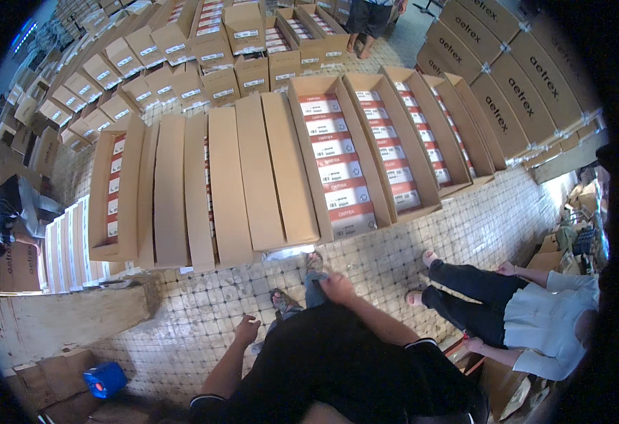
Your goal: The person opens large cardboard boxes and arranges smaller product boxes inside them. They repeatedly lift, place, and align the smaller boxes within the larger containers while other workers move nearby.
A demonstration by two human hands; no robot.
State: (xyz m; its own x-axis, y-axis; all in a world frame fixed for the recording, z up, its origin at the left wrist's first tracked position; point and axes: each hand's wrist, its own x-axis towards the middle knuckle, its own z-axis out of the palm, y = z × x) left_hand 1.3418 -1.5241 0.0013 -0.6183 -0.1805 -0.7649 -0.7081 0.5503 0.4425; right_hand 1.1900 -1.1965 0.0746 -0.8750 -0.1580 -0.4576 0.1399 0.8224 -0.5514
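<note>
My left hand (247, 330) hangs low at my side over the tiled floor. Its fingers are loosely bent and apart, with nothing seen in them. My right hand (337, 288) is closed in front of my right leg; whatever it may hold is hidden. Nearest ahead of both hands is a row of long cardboard cartons. One open carton (296, 120) shows a line of red and white shoe boxes (342, 185). To its left, a carton has its long flaps (288, 166) folded over. Neither hand touches a carton.
Many more open cartons (223, 87) stand behind the row. Tall carton stacks (511, 106) rise at the right. A person in a light top (542, 311) stands at my right, another person (19, 205) bends at far left. A blue jerrycan (106, 379) sits lower left.
</note>
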